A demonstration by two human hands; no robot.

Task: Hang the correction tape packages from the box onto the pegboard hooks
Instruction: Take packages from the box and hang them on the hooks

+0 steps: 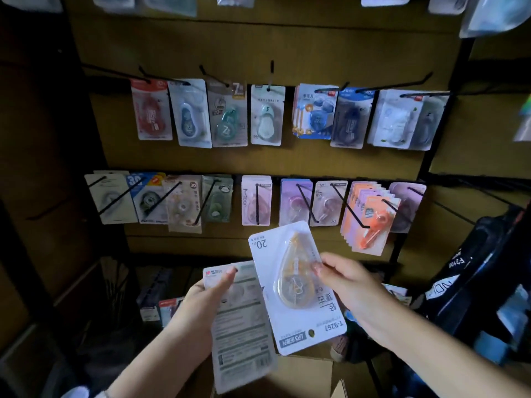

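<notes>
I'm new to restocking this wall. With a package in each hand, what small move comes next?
Probably turn the right hand's package upright: its print reads upside down and its hang hole points toward the box, away from the hooks.

Box (301, 374) below – pegboard (258, 44) behind packages (267, 114).

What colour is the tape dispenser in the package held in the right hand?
Clear with yellow-orange inside, on a white card; head view.

A dark bag (485, 271) with white lettering sits at the right edge. Low on the left, boxed stationery (161, 307) stands on a dim shelf.
</notes>
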